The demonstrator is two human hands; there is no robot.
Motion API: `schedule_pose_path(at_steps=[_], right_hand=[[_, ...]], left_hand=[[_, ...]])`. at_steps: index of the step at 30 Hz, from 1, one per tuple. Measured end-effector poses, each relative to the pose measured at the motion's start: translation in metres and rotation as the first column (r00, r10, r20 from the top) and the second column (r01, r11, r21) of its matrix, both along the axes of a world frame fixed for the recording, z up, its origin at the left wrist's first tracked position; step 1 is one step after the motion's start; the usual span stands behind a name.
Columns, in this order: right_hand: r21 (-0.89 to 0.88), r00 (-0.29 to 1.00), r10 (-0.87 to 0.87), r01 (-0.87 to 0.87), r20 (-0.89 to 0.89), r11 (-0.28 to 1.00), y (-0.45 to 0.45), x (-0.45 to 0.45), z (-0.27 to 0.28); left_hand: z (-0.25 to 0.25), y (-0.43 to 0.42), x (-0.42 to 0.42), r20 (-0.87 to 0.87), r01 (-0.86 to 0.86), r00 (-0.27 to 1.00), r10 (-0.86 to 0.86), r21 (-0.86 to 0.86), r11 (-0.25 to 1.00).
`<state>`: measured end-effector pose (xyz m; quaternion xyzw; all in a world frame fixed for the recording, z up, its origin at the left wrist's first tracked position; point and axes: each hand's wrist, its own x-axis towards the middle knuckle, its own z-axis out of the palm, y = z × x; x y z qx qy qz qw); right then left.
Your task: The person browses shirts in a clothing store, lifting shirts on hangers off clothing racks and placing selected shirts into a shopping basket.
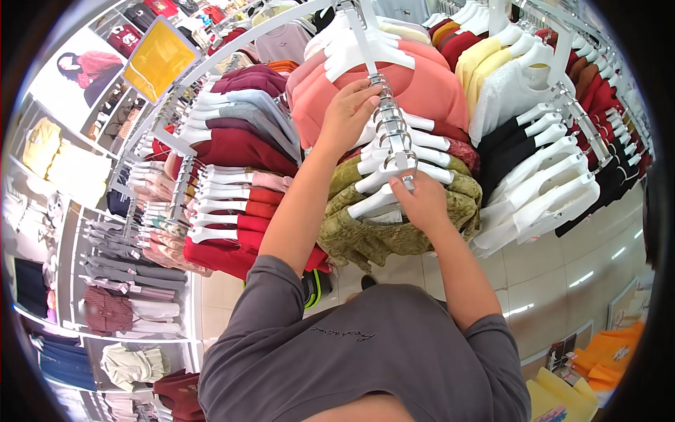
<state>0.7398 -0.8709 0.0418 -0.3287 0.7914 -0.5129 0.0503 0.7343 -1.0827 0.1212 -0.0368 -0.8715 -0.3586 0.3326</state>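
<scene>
On the head view, my only feed, I look to the green velvet top at the near end of the rail. It hangs straight in front of the body, and the right hand is plainly the nearer one — thumb and fingers pinched on its white hanger, close to the neck. That hanger's visible shoulder slopes down to the left, lying across the rail, which runs forward, away from the body. The left hand is well apart from the right, farther along, its fingers curled by the metal hooks beside the coral tops — I cannot tell whether it grips one or merely touches. More hooks sit between the two hands, so the green top lies nearer to me than the left hand's spot.
</scene>
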Motion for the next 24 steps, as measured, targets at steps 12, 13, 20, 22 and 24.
schedule_pose_path(at_steps=[12, 13, 20, 22, 24], right_hand=[[-0.005, 1.000, 0.003, -0.003, -0.022, 1.000, 0.000, -0.001, -0.001], [0.003, 1.000, 0.002, -0.002, -0.021, 1.000, 0.000, -0.001, 0.000], [-0.023, 0.999, -0.010, 0.009, -0.030, 1.000, -0.001, -0.002, -0.004], [-0.040, 1.000, -0.003, 0.003, -0.006, 0.999, -0.002, -0.002, -0.006], [-0.034, 1.000, -0.004, 0.003, -0.010, 0.999, -0.002, -0.002, -0.004]], left_hand=[[-0.007, 0.003, 0.005, 0.041, 0.067, 0.997, -0.069, 0.062, 0.996], [-0.007, 0.002, 0.005, 0.041, 0.065, 0.997, -0.068, 0.062, 0.996], [0.000, 0.017, 0.018, 0.032, 0.107, 0.994, -0.106, -0.007, 0.994], [-0.001, 0.016, 0.019, 0.037, 0.129, 0.991, -0.128, -0.017, 0.991], [-0.001, 0.015, 0.016, 0.055, 0.142, 0.988, -0.144, 0.036, 0.989]])
